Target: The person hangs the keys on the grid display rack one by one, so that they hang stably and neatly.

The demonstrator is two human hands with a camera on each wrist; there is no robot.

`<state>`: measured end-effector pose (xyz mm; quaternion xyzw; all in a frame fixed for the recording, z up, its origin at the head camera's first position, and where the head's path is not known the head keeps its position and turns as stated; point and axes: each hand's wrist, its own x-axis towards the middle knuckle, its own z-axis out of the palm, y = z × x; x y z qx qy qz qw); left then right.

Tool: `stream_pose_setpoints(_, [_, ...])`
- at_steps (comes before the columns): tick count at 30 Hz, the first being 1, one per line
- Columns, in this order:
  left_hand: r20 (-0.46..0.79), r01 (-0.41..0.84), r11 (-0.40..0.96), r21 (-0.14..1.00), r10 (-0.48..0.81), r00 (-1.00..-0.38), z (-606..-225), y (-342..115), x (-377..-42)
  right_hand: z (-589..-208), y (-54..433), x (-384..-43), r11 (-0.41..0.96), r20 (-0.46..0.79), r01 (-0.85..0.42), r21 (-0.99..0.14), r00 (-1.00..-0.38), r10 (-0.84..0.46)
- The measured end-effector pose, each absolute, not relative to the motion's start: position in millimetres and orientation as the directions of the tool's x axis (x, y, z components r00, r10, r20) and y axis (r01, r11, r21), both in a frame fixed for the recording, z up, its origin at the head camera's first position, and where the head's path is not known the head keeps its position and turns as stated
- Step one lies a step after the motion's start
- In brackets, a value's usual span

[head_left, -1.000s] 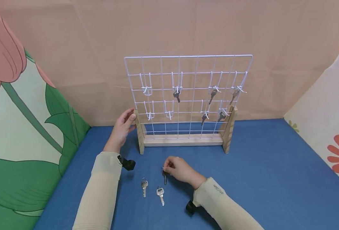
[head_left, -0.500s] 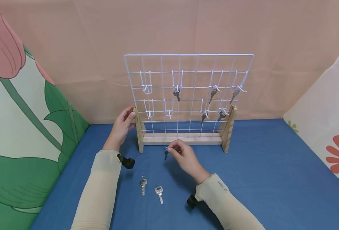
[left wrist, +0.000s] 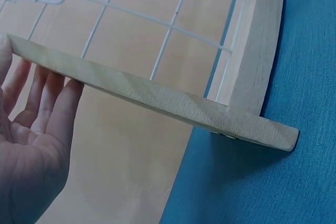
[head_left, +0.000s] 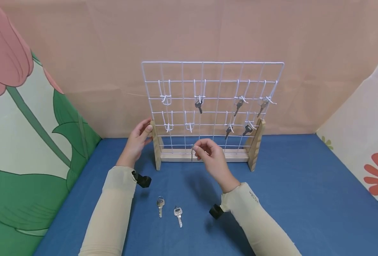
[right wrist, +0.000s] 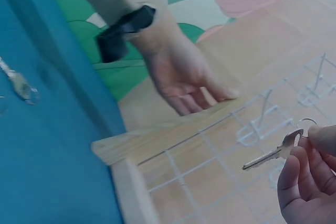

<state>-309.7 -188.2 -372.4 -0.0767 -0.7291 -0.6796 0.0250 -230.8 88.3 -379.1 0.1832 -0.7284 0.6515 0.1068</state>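
Observation:
My right hand (head_left: 212, 156) pinches a small metal key (right wrist: 268, 157) by its ring between thumb and fingertips. The key hangs in front of the rack's lower wooden bar, apart from the hooks. My left hand (head_left: 137, 142) holds the left wooden post (head_left: 157, 153) of a white wire-grid rack, its thumb in front and fingers behind. Several keys hang on hooks, one of them a dark key (head_left: 199, 105) in the upper row. Bare hooks include an upper-left hook (head_left: 166, 100), a lower-left hook (head_left: 168, 127) and its neighbour hook (head_left: 189, 126).
Two loose keys lie on the blue cloth (head_left: 288, 199) between my forearms: one key (head_left: 160, 203) to the left and another key (head_left: 178, 213) nearer me. A pinkish-tan backdrop (head_left: 112, 64) rises behind the rack, with floral panels at both sides.
My right hand has picked the key up from the cloth and moved it up and away from me toward the rack. The left hand stays on the post.

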Motion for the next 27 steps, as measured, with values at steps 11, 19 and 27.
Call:
stream_pose_setpoints(11, [0.131, 0.135, 0.064, 0.989, 0.069, -0.989, -373.3, -188.1, -310.9, -355.2, 85.5, -256.9, 0.116, 0.402, -0.412, -0.904, -0.91, -0.099])
stream_pose_setpoints(19, [0.135, 0.14, 0.064, 0.988, 0.078, -0.988, -371.4, -188.2, -309.4, -355.0, 78.5, -271.6, 0.12, 0.408, -0.413, -0.903, -0.911, -0.064])
stream_pose_setpoints(27, [0.145, 0.15, 0.064, 0.987, 0.086, -0.986, -373.7, -189.6, -311.0, -357.1, 76.0, -284.2, 0.089, 0.374, -0.374, -0.923, -0.927, -0.017])
